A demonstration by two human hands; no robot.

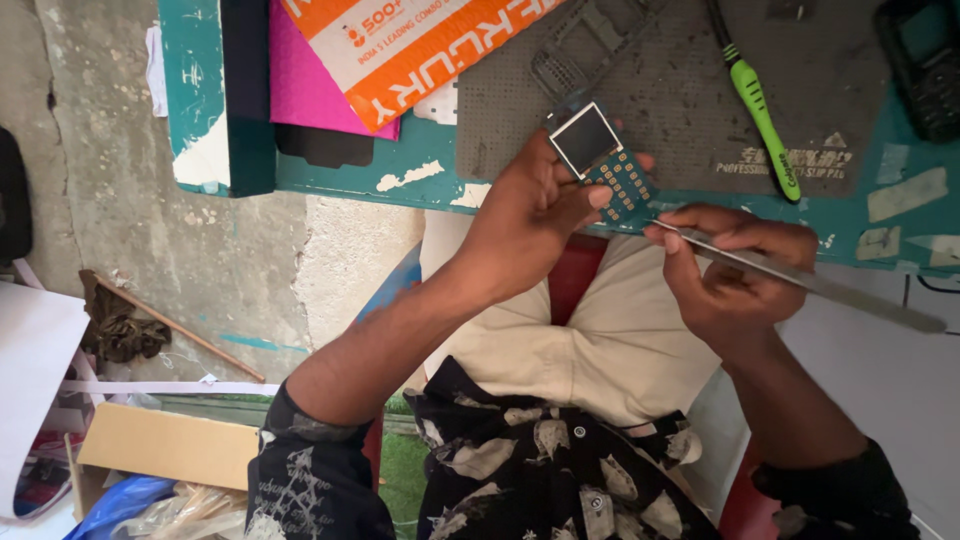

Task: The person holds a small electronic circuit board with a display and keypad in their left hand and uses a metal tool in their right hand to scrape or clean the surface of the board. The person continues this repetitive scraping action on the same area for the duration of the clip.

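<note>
My left hand (525, 215) grips a small phone circuit board (605, 160) with a square screen and rows of keypad contacts, holding it at the near edge of the teal table (430, 175). My right hand (735, 270) pinches long metal tweezers (800, 277). Their tip points left and touches the lower right edge of the board. Both hands hover over my lap, just in front of the table edge.
A dark grey work mat (680, 100) lies on the table with a green-handled screwdriver (765, 125), a phone frame part (580, 50) and a black phone (925, 60). An orange and white package (420, 50) and a pink sheet (310, 90) sit left. Cardboard (165, 445) lies on the floor.
</note>
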